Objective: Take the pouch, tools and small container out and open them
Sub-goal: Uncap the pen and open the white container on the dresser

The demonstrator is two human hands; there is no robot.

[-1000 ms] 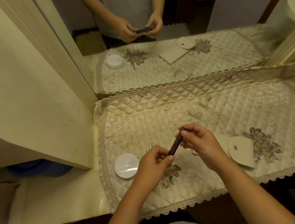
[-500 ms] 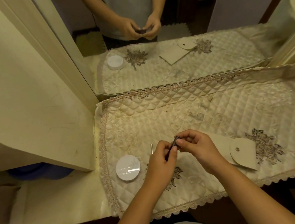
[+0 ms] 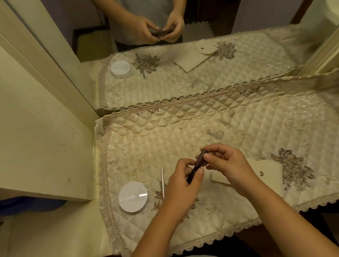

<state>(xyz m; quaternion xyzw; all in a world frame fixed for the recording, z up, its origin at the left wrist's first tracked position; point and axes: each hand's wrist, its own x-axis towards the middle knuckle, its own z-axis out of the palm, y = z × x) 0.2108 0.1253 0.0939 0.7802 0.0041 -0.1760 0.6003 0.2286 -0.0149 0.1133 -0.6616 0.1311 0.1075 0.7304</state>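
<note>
Quilted cream cloth (image 3: 185,126) with lace edging covers the surface, which butts against a mirror (image 3: 173,31) at twelve o'clock; a cream cabinet panel (image 3: 25,124) walls off the nine o'clock side. The mirror repeats the cloth, the things on it and the person's hands. On the cloth, a round white container (image 3: 132,196) lies lid-on at eight o'clock of the hands, a thin metal tool (image 3: 162,181) just beside it. A beige pouch (image 3: 264,175) with its snap flap open lies at three o'clock, partly hidden under the right hand (image 3: 230,163). Both hands are close together above the cloth, clamped on a dark slim stick (image 3: 197,165): the left hand (image 3: 182,188) pinches its lower end, the right its upper part. Half a second ago the stick sat lower and more hidden between the fingers; its upper end now shows clear.
</note>
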